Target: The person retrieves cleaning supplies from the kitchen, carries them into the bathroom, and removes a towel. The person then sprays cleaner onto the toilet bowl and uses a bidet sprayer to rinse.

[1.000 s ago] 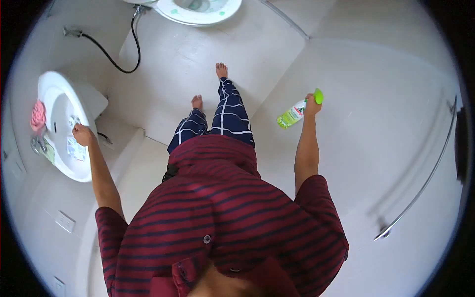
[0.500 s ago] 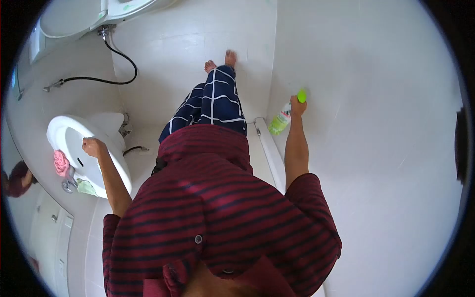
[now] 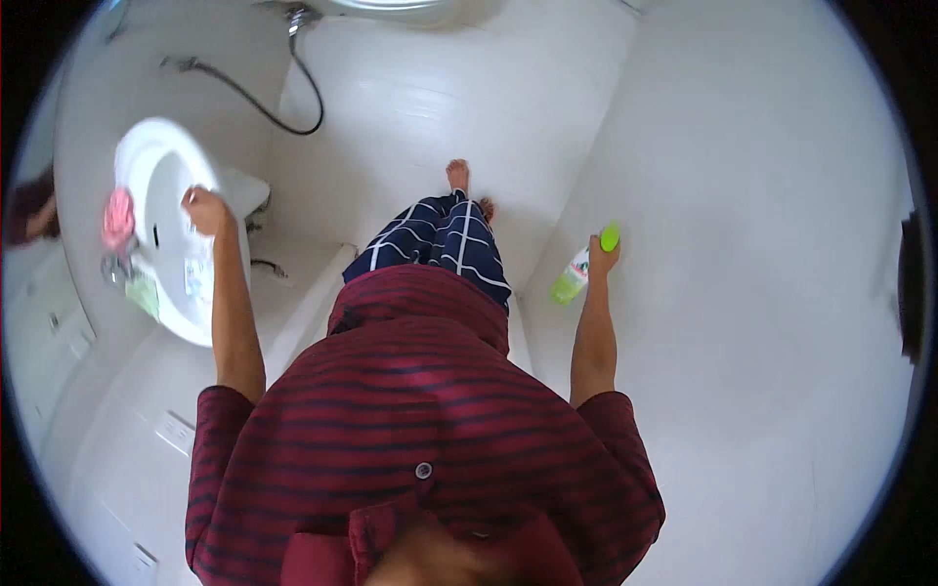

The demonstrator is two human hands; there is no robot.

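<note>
One bottle (image 3: 569, 283), clasped by right grip (image 3: 605, 256), slants leftward (left grip (image 3: 207, 212) curled, contents unclear).

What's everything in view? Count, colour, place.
Sink: one, white, left
Tap: one, silver, left
Crumpled item: one, pink, beside tap
Small item: one, green, beside tap
Mirror: one, silvery, left
Bottle: one, green-white, right
Hose: one, dark, top
Toilet: one, white, top
Wall plates: two, white, left
Unclear object: one, dark, right
Shirt: one, maroon, centre
Trousers: one, navy, centre
Feet: two, bare, centre
Left hand: one, bare, over sink
Right hand: one, bare, on bottle
</note>
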